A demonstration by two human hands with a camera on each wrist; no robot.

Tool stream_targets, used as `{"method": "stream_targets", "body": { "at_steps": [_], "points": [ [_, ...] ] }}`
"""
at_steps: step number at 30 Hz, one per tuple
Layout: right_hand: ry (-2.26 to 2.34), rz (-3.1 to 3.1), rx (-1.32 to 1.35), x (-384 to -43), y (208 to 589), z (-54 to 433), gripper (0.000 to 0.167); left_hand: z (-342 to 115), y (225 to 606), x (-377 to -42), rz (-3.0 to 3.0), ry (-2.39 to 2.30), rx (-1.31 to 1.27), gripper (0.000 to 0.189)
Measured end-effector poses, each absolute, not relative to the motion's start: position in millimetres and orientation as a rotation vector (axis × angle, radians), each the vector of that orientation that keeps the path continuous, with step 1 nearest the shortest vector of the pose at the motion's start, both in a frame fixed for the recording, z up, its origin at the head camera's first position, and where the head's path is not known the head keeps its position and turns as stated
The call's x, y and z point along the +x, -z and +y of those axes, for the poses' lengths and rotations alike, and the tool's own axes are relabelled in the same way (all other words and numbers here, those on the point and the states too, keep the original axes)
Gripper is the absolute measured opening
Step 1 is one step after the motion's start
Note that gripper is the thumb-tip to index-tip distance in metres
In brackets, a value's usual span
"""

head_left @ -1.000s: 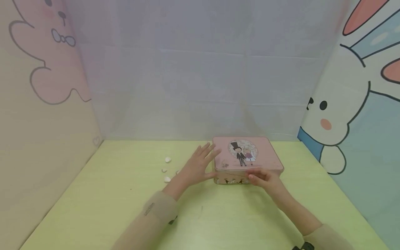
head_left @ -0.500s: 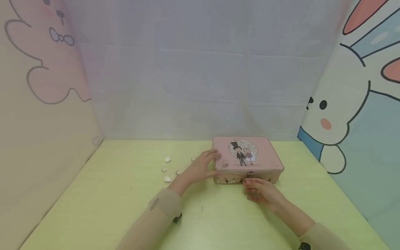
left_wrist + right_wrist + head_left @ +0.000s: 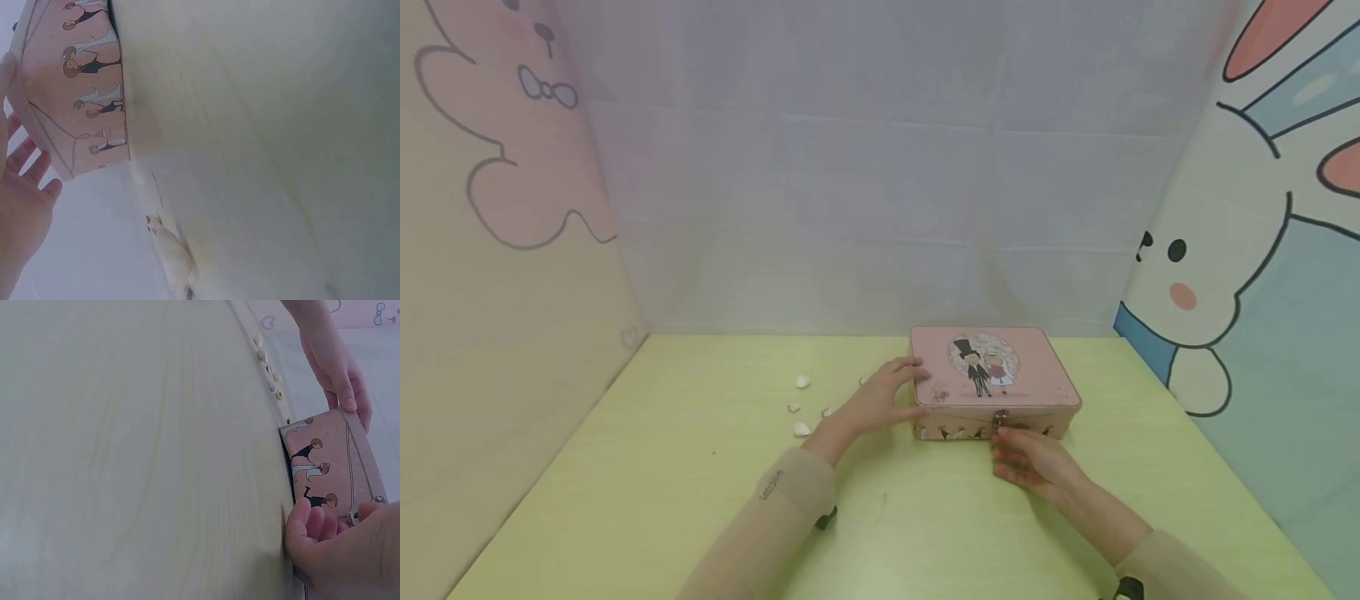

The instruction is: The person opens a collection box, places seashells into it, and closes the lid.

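A pink tin box (image 3: 940, 367), its lid down, lies on the table with a drawn couple on top. My left hand (image 3: 871, 404) rests at its left end, fingertips touching the lid's edge and thumb by the front corner. In the left wrist view that hand (image 3: 25, 194) has its fingers against the printed side. A small metal latch (image 3: 1000, 417) sits on the box's front. Just below it is my right hand (image 3: 1041, 462), fingers loosely bent and the top fingertip at the latch. In the right wrist view the latch (image 3: 354, 515) shows beside that hand (image 3: 347, 550).
Several small white pieces like shells (image 3: 802, 430) lie on the yellow table (image 3: 625, 500), left of the box. A pale cloth wall (image 3: 820, 208) rises behind, and side panels with cartoon animals, among them a rabbit (image 3: 1210, 275), flank the table.
My left hand has moved in against the box's left end, its spread fingers drawing together. My right hand has dropped from the lid's front edge to just below the latch, uncovering it.
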State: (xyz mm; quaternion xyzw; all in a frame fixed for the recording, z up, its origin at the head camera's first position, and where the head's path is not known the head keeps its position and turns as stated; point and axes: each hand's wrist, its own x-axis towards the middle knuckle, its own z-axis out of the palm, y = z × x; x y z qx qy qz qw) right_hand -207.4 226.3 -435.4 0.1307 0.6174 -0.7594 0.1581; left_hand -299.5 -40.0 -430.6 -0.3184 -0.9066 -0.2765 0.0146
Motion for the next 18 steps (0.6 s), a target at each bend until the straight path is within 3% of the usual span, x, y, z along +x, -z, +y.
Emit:
{"method": "stream_targets", "body": {
  "at_steps": [9,18],
  "points": [
    [2.196,1.771,0.476,-210.9,435.5,223.0,0.013,-38.4,432.1,-299.2,-2.832,0.886,-0.983,0.062],
    [2.167,1.839,0.511,-212.7,438.7,220.0,0.022,-39.2,433.1,-298.3,-2.812,0.899,-0.978,0.060]
  ]
}}
